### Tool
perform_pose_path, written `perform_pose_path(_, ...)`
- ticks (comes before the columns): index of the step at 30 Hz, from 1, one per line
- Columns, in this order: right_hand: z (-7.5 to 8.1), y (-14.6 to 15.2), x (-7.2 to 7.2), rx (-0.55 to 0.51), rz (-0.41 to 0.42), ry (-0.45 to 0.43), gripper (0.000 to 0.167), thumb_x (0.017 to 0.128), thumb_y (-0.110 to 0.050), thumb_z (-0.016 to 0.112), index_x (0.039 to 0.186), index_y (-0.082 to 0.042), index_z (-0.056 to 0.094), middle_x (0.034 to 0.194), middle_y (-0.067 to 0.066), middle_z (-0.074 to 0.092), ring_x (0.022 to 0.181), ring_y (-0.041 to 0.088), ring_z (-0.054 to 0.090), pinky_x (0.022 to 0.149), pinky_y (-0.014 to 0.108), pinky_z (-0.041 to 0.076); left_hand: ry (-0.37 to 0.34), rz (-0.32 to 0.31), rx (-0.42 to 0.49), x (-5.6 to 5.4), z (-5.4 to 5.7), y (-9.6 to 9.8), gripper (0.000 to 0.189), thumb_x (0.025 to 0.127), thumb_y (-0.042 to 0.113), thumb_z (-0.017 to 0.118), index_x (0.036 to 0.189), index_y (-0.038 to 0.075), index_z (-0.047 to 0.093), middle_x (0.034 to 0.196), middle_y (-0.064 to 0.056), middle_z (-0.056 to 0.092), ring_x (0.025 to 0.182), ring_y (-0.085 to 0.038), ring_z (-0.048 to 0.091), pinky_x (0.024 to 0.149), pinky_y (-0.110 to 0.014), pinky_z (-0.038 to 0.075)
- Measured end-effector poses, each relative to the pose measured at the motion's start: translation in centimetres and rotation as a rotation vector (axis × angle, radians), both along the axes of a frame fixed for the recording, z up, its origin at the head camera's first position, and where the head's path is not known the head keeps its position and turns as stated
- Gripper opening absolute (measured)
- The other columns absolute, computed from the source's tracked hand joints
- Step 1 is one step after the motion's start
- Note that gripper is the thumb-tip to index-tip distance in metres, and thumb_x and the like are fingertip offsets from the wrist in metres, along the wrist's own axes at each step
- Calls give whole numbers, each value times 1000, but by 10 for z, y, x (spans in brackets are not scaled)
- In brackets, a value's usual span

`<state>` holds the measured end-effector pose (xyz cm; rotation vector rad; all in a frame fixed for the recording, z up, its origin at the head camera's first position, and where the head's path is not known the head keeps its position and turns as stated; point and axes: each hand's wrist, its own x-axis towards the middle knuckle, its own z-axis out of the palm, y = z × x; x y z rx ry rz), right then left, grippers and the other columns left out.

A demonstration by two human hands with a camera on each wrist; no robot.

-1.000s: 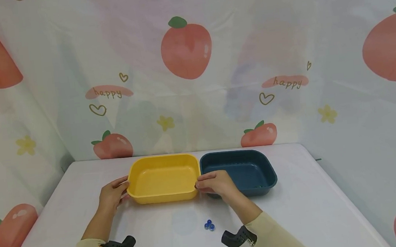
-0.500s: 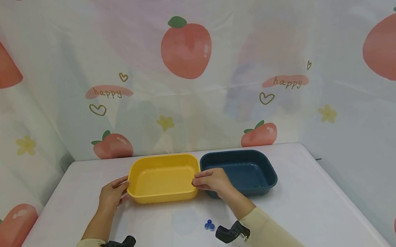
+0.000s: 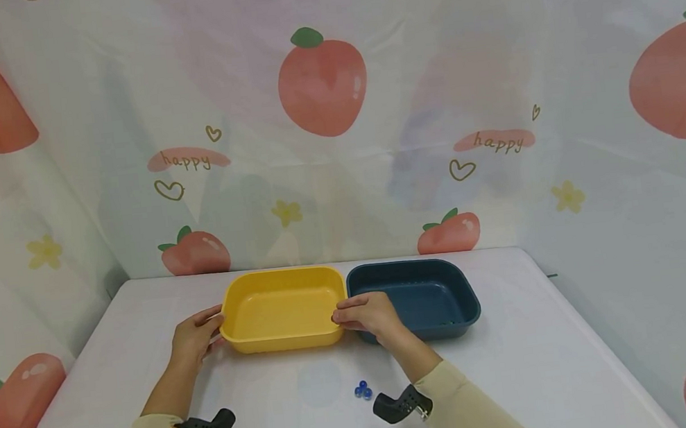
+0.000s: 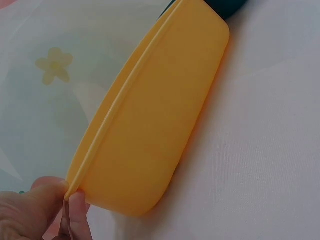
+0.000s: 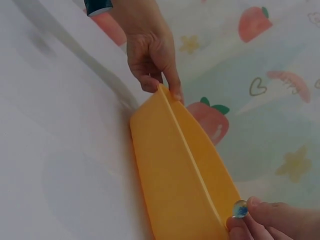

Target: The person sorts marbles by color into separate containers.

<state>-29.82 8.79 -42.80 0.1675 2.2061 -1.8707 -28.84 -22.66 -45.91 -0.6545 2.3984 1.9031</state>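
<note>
My left hand (image 3: 191,340) grips the left rim of a yellow plastic bin (image 3: 287,343), thumb on one side and fingers on the other. At the bin's right end, my right hand (image 3: 371,314) pinches a clear glass marble (image 5: 240,209) with blue-green inside, close to the rim. In the head view the fingers hide most of that marble. On the cloth in front lie several small blue marbles (image 3: 364,390) in a tight cluster. The inside of the yellow bin shows no marbles.
A dark blue bin (image 3: 455,330) stands against the right side of the yellow one, partly behind my right hand; tiny specks show near its front right corner. White cloth covers the table (image 3: 276,409), and a fruit-print curtain (image 3: 341,193) rises behind it.
My right hand has shifted slightly left, its fingertips now over the yellow bin's right rim; it has barely moved in the last half second. The left hand and both bins have stayed put.
</note>
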Motion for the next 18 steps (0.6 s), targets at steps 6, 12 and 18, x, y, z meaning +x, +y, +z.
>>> perform_pose_path(6,-2,-1,-1,26,-14,-1,24,84,-7,78,104,4,73,92,13,76,84,21,74,76,29,59,-4,2,3,0,0,0,44,99,20,59,139,2,54,135,-23,56,82,-3,62,70,-21,57)
perform_pose_path(12,-2,0,1,32,-13,-14,24,83,-8,78,104,3,73,93,12,75,85,20,74,77,29,59,-5,-6,-6,-1,-1,-1,44,99,21,59,138,3,55,134,-22,58,80,-2,61,68,-20,57)
perform_pose_path(18,-1,4,8,30,12,1,28,81,-8,80,105,5,72,95,15,75,85,22,74,78,32,60,-7,-3,-7,-1,0,-1,44,99,21,59,138,3,55,135,-22,57,80,-2,61,68,-19,56)
